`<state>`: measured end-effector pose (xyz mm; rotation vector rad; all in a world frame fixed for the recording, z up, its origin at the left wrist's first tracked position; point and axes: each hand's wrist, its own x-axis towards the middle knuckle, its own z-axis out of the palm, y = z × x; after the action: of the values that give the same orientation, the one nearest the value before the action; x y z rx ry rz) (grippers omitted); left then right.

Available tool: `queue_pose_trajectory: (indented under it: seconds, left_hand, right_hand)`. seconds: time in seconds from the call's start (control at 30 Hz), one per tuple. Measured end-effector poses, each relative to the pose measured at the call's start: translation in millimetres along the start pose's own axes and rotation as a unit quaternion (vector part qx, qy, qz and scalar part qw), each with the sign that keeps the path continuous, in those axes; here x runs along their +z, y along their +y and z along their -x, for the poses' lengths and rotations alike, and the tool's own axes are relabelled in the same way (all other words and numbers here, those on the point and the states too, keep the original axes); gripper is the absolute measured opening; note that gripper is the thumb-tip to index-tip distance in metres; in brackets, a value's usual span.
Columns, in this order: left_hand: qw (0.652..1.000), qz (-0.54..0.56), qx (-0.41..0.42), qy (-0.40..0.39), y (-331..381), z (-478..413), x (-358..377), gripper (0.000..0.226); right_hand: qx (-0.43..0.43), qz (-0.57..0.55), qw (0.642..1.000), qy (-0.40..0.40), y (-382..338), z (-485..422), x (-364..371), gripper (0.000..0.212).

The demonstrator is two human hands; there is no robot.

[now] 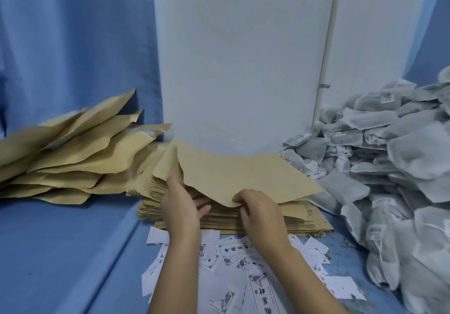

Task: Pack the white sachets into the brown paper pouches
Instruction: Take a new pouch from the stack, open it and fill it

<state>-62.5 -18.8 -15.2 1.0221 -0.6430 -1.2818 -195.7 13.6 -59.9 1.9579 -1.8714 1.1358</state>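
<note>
A flat stack of empty brown paper pouches [280, 218] lies in the middle on the blue cloth. Its top pouch [243, 172] is lifted at the near edge. My right hand [260, 211] pinches that near edge between thumb and fingers. My left hand [181, 204] reaches under the lifted pouch at its left side, fingers spread and partly hidden beneath the paper. A big heap of white sachets [389, 167] lies on the right. A pile of bulging brown pouches [73, 153] lies on the left.
Several white printed paper labels [243, 265] are scattered on the blue cloth [60, 252] in front of the stack, under my forearms. A white wall [243, 58] and a blue curtain [73, 33] close off the back.
</note>
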Motion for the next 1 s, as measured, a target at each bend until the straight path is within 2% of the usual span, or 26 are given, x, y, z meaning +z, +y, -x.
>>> queue_pose_trajectory:
  seconds: [0.1, 0.17, 0.23, 0.33, 0.43, 0.53, 0.57, 0.63, 0.67, 0.7, 0.77, 0.8, 0.83, 0.9, 0.93, 1.0]
  left_hand:
    - [1.0, -0.001, -0.014, -0.028, 5, -2, -2, 0.022]
    - [0.998, -0.051, 0.008, -0.04, 5, -4, -4, 0.017]
    - [0.993, -0.096, 0.06, -0.041, 1, -7, -4, 0.031]
    - [0.975, -0.107, 0.192, -0.009, -1, -3, -1, 0.032]
    - [0.939, -0.095, 0.33, -0.026, 3, 6, 4, 0.036]
    - [0.892, -0.101, 0.42, -0.132, 3, 17, 10, 0.05]
    - [0.868, -0.123, 0.45, -0.172, 2, 20, 11, 0.055]
    - [0.797, -0.22, 0.516, -0.223, -1, 20, 13, 0.062]
    - [0.755, -0.287, 0.54, -0.236, -2, 19, 13, 0.063]
    - [0.715, -0.356, 0.549, -0.247, -3, 18, 13, 0.064]
    - [0.653, -0.478, 0.521, -0.271, -6, 18, 13, 0.064]
    - [0.634, -0.523, 0.499, -0.276, -10, 17, 13, 0.062]
    - [0.623, -0.554, 0.477, -0.278, -14, 17, 14, 0.059]
    - [0.63, -0.579, 0.427, -0.292, -20, 16, 17, 0.047]
    - [0.642, -0.58, 0.402, -0.299, -21, 17, 18, 0.04]
    - [0.658, -0.582, 0.363, -0.311, -23, 17, 19, 0.035]
  right_hand:
    - [0.035, -0.047, 0.998, 0.038, 7, 2, 0, 0.029]
    - [0.04, -0.073, 0.996, 0.036, 8, 2, -1, 0.035]
    - [0.036, -0.094, 0.994, 0.037, 5, 1, -2, 0.043]
    - [0.042, -0.13, 0.989, 0.065, 0, 0, -3, 0.051]
    - [0.09, -0.178, 0.977, 0.069, -3, -1, -4, 0.047]
    - [0.139, -0.244, 0.957, 0.065, -6, -2, -5, 0.044]
    - [0.152, -0.268, 0.949, 0.067, -7, -3, -6, 0.042]
    - [0.184, -0.332, 0.922, 0.07, -8, -6, -7, 0.037]
    - [0.205, -0.385, 0.897, 0.075, -8, -8, -7, 0.034]
    - [0.231, -0.453, 0.857, 0.084, -8, -10, -8, 0.03]
    - [0.287, -0.596, 0.742, 0.11, -11, -14, -14, 0.025]
    - [0.316, -0.644, 0.685, 0.124, -11, -16, -16, 0.027]
    - [0.343, -0.677, 0.636, 0.136, -10, -17, -19, 0.03]
    - [0.378, -0.719, 0.566, 0.14, -9, -16, -22, 0.03]
    - [0.387, -0.732, 0.543, 0.136, -8, -16, -23, 0.028]
    - [0.402, -0.741, 0.522, 0.126, -7, -16, -24, 0.027]
